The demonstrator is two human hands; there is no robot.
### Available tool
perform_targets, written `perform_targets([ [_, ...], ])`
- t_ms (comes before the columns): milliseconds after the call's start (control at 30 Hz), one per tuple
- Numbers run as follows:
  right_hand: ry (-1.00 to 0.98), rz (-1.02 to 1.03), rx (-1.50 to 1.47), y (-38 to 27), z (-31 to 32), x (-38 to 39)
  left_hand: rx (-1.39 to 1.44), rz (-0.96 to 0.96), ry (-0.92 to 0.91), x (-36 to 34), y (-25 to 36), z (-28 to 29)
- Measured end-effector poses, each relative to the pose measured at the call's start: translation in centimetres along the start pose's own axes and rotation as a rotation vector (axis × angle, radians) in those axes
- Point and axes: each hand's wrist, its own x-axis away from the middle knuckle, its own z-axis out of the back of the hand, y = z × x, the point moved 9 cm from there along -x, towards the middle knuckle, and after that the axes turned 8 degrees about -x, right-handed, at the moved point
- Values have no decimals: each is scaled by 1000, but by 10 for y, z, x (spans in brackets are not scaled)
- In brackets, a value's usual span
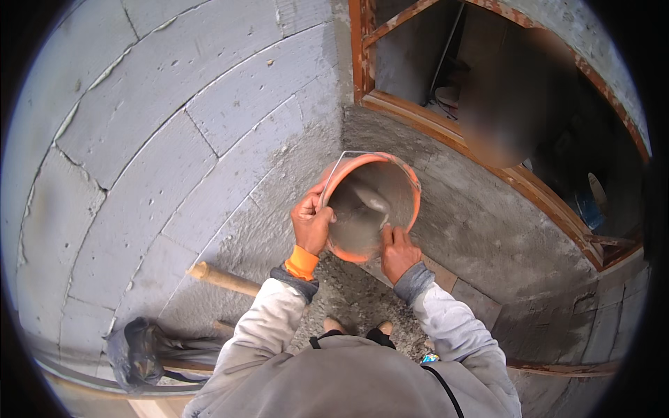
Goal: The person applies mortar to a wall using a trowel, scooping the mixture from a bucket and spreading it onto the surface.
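Bare Hands Meet at a Mortar Bucket in a Half-Plastered Corner

A worker in a grey, long-sleeved top stands over an orange bucket (347, 255), held before the body where two walls meet. Seen with twelve o'clock straight ahead of the worker, its round mouth shows wet grey mortar (357, 235) inside, smooth and thick, with a pale, curved shape (375, 202) lying toward one o'clock; whether that is a coated tool or a lump, I cannot tell. A thin wire handle (333, 173) bends along the rim at ten o'clock.

The left hand (311, 219) closes on the rim at nine o'clock, its thumb toward the mouth, an orange cuff (302, 262) at the wrist. The right hand (400, 252) is at five o'clock, fingers curled inward over the near edge; what they grip, if anything, I cannot make out.

From the bucket, a wall of pale grey blocks (160, 125) with ragged joints rises at ten o'clock, and rough, damp-looking plaster (502, 216) spreads at three. A reddish-brown wooden frame (408, 110) borders a dark opening at two. A round wooden pole (223, 279) and a crumpled dark plastic bag (136, 355) lie toward eight.
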Motion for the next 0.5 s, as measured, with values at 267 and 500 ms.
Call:
perform_targets([
  [267, 118, -74, -157, 47, 46, 28, -58, -100, -84, 20, 29, -65],
  [500, 22, -298, -188, 97, 102, 64, -255, -388, -164, 51, 60, -134],
])
